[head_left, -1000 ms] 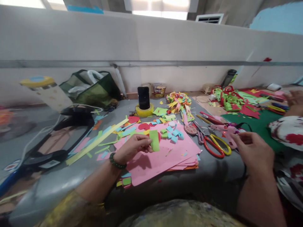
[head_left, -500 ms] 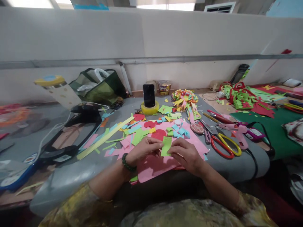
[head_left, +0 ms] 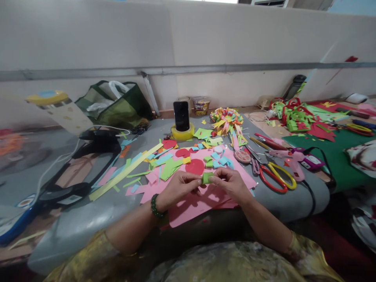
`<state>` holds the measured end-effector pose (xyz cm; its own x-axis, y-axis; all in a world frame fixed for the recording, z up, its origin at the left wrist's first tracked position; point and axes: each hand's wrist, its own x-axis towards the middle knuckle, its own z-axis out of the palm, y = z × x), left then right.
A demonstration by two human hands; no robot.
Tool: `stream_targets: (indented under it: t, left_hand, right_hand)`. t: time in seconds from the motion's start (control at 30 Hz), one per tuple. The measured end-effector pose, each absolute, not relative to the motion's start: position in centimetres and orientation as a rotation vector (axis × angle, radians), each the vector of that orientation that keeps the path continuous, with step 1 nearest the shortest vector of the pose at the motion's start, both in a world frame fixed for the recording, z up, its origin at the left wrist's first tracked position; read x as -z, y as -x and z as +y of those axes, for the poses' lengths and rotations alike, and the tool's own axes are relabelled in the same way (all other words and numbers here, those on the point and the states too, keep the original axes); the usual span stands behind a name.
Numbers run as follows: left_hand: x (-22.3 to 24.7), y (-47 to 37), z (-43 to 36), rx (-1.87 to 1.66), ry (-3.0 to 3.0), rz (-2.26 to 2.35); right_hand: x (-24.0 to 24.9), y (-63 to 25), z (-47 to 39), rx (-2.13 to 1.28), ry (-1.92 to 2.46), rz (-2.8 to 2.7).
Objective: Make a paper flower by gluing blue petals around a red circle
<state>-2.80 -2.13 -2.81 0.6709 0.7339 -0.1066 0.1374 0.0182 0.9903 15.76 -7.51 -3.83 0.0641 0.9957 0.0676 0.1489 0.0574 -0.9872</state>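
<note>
A small green paper piece [head_left: 207, 178], now folded or curled short, is held between my two hands above a pink sheet [head_left: 188, 213]. My left hand [head_left: 179, 188], with a dark beaded bracelet at the wrist, pinches its left end. The fingers of my right hand [head_left: 230, 183] close on its right end. Just beyond the fingers lie a red paper circle [head_left: 195, 167], folded green pieces [head_left: 208, 161] and folded blue pieces [head_left: 223, 160]. Green paper scraps [head_left: 170, 168] rest on the left part of the pink sheet.
Red-and-yellow-handled scissors [head_left: 274, 178] and a pink glue gun [head_left: 293, 160] lie to the right. A phone [head_left: 181, 116] stands in a yellow tape roll [head_left: 182, 133] at the back, near a paper rosette [head_left: 227, 119]. Left are a long yellow strip [head_left: 126, 172] and a green bag [head_left: 117, 103].
The green paper was a flat upright rectangle; it is now folded down to a shorter piece. Both hands have drawn in around it. The view has shifted slightly.
</note>
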Motion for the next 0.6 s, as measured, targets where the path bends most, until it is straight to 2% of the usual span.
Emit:
stream_targets:
  t: [0.6]
  left_hand:
    - [2.78,2.89,-2.16,-0.49,-1.663,0.728]
  right_hand:
    - [4.06,-15.08,-7.73,-1.086,1.276,-1.18]
